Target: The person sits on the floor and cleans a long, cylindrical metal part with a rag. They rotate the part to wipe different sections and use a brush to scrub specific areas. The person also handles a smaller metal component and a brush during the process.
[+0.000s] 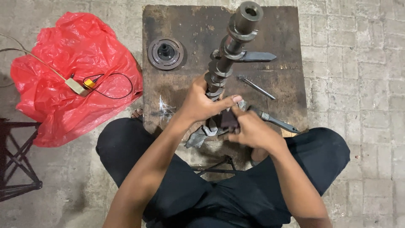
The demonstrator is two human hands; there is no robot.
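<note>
A long grey metal camshaft (pixel 236 40) stands tilted on a dark, stained wooden board (pixel 185 29), its upper end toward the camera. My left hand (pixel 201 103) is wrapped around the shaft low down. My right hand (pixel 253 131) presses a dark rag or pad (pixel 228 119) against the shaft's lower part. A grey cloth (pixel 198 137) hangs below the hands.
On the board lie a round metal disc (pixel 165 52), a flat dark blade-like tool (pixel 257 56), a thin metal rod (pixel 257 88) and a dark-handled tool (pixel 278 122). A red plastic bag (pixel 71 76) with a small wired device lies left. A dark metal stand (pixel 17 156) is at far left.
</note>
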